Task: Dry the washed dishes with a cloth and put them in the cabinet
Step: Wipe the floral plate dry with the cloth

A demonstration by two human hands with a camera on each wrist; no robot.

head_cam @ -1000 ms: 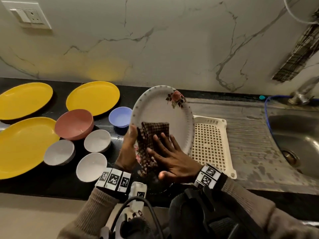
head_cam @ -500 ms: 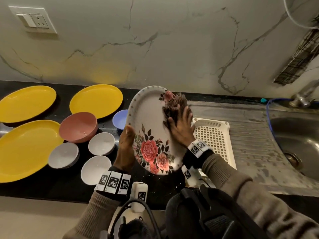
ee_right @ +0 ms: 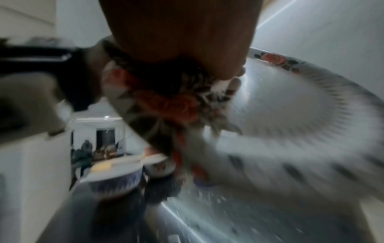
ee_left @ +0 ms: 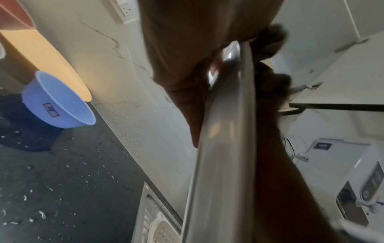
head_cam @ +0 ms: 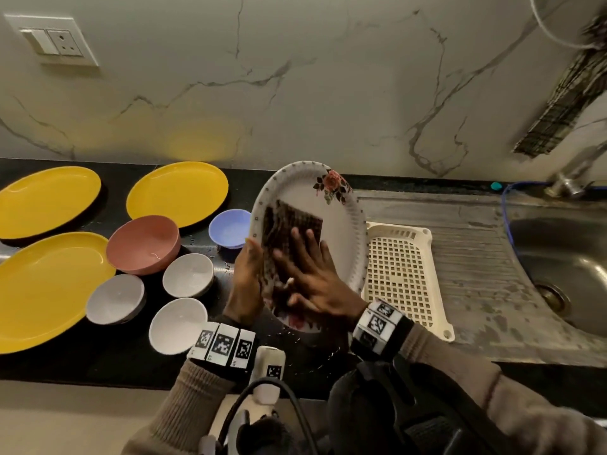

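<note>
Checked cloth (head_cam: 289, 238) at frame centre: my flat right hand (head_cam: 315, 284) is pressing it across the floral plate (head_cam: 341, 231), my left hand (head_cam: 246, 284) gripping the rim; I am keeping strokes overlapping

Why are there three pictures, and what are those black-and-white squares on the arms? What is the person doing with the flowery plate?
There is no machine here, just a person wearing three cameras. The big picture comes from a camera on the head, looking down. The two blurry ones come from cameras strapped to each wrist, and the checkered squares are tags on those wrist straps.

The left hand grips the edge of a flowery plate, tilted up on its edge. The right hand presses a dark checked cloth flat against it to wipe it.

On the black counter lie three yellow plates, a pink bowl, a blue bowl and three white bowls. A cream rack sits beside the metal sink.
</note>
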